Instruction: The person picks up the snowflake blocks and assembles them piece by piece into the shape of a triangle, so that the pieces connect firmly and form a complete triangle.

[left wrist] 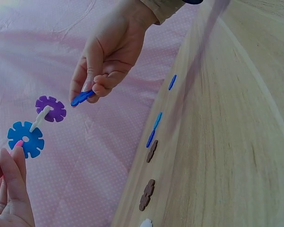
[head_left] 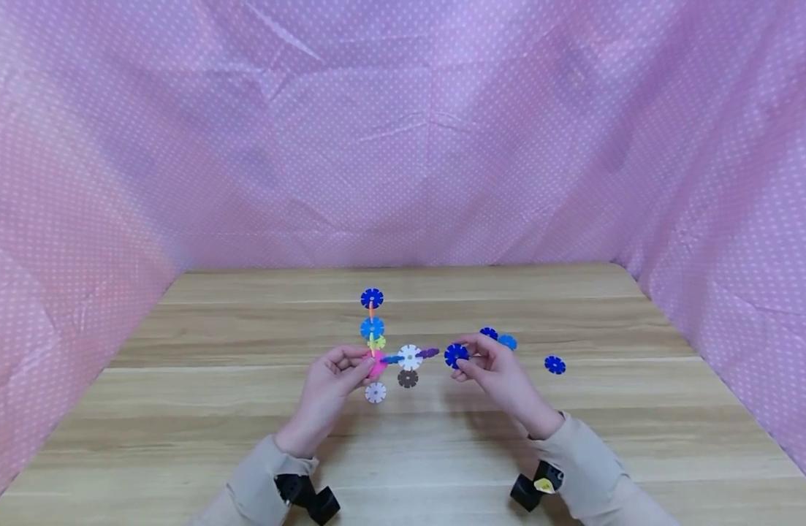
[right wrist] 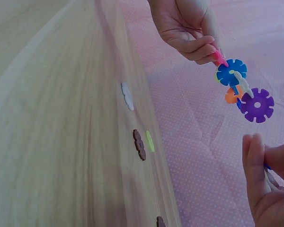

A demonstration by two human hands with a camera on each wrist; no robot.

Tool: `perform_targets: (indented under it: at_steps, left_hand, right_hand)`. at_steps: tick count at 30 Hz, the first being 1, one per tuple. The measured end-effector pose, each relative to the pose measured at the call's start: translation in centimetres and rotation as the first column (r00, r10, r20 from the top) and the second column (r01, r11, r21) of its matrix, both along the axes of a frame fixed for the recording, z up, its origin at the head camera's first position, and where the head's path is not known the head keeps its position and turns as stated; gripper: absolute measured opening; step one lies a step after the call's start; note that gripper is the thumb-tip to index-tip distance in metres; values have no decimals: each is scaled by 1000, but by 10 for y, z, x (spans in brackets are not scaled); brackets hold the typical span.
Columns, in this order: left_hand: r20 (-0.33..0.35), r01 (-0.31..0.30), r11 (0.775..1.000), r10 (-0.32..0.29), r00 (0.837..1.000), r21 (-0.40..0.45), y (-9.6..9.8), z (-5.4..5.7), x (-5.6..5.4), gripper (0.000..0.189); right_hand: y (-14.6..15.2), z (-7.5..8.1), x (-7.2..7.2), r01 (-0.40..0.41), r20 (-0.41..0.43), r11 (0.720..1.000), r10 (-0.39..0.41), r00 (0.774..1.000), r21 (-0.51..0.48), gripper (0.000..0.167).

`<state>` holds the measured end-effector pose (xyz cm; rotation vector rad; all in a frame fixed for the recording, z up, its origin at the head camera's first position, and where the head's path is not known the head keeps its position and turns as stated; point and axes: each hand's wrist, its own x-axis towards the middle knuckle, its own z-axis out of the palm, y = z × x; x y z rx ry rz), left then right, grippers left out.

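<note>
My left hand (head_left: 333, 383) pinches a pink notched disc (head_left: 377, 364), the corner of a linked snowflake-disc chain. From it one arm runs right through a blue disc (left wrist: 26, 140) and a white disc (head_left: 410, 357) to a purple disc (right wrist: 257, 105) at the end. The other arm runs away from me, with a light blue disc (head_left: 372, 328), an orange disc (right wrist: 233, 95) and a dark blue disc (head_left: 372, 298) at its tip. Between thumb and fingers my right hand (head_left: 497, 369) holds a single dark blue disc (head_left: 456, 356), a short gap from the purple end.
On the wooden table (head_left: 212, 409) lie loose discs: a white one (head_left: 375, 393), a brown one (head_left: 408, 378), a yellow one (right wrist: 150, 141), a light blue one (head_left: 507, 342) and a dark blue one (head_left: 555, 365) farther right. A pink dotted curtain (head_left: 403, 146) surrounds the table.
</note>
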<state>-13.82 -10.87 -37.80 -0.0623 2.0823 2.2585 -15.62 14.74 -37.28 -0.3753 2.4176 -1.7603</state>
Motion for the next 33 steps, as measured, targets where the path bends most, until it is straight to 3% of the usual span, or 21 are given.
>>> perform_targets:
  at_steps: [7,15,26,33]
  left_hand:
    - [-11,-4,1000,4,1000,-1,0,1,-1,20]
    - [5,-4,1000,4,1000,-2,2,1,-1,20]
    - [13,-9,1000,9,1000,-17,3,-1,-1,18]
    - [2,-7,999,7,1000,-33,3,-2,0,20]
  right_hand:
    - [-2,4,-3,21,-9,999,-22,1000,-35,30]
    - [-3,6,-2,43,13,999,-43,999,-2,8]
    - [-1,4,-2,12,18,1000,-12,1000,8,28]
    - [-3,3,-2,12,0,1000,-12,1000,-17,28]
